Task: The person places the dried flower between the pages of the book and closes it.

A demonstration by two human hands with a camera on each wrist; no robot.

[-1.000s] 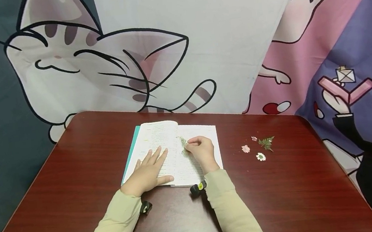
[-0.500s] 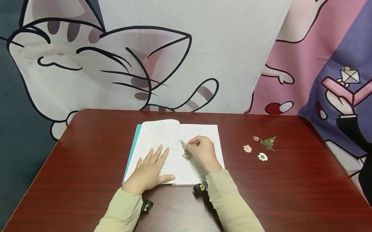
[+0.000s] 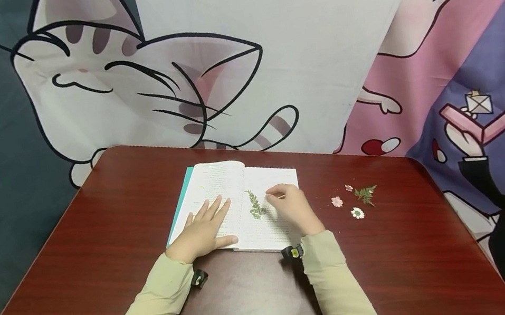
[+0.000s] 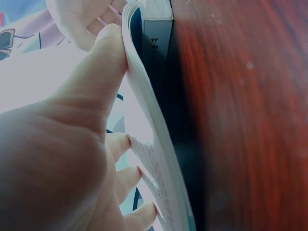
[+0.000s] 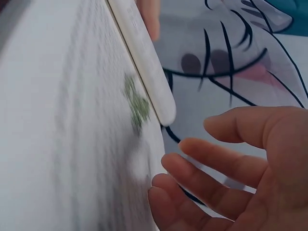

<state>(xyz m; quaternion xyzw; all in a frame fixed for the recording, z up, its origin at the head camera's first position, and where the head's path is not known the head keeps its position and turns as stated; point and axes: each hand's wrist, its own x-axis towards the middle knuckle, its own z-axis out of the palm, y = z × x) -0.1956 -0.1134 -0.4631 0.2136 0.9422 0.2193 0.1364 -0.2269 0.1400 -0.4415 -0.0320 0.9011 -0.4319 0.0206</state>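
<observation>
An open book point(image 3: 212, 178) with a teal cover edge lies on the table. My left hand point(image 3: 201, 233) rests spread on its left page, thumb near the bottom edge; the left wrist view shows the thumb and fingertips touching the paper. A flat green fern sprig point(image 3: 255, 205) lies on the right page beside the gutter. Just right of it hovers my right hand point(image 3: 293, 206), apart from the sprig. In the right wrist view its thumb and loosely bent fingers point(image 5: 211, 159) stand apart with nothing between them.
On the table point(image 3: 417, 242) right of the book lie another fern sprig point(image 3: 365, 195), a white daisy-like flower point(image 3: 358, 213), a pink flower point(image 3: 337, 201) and a smaller pink flower point(image 3: 349, 188). Behind the table hangs a cartoon-printed cloth point(image 3: 315, 53).
My right hand has let go of the fern sprig and moved right, leaving it on the right page in full view. My left hand has stayed on the left page.
</observation>
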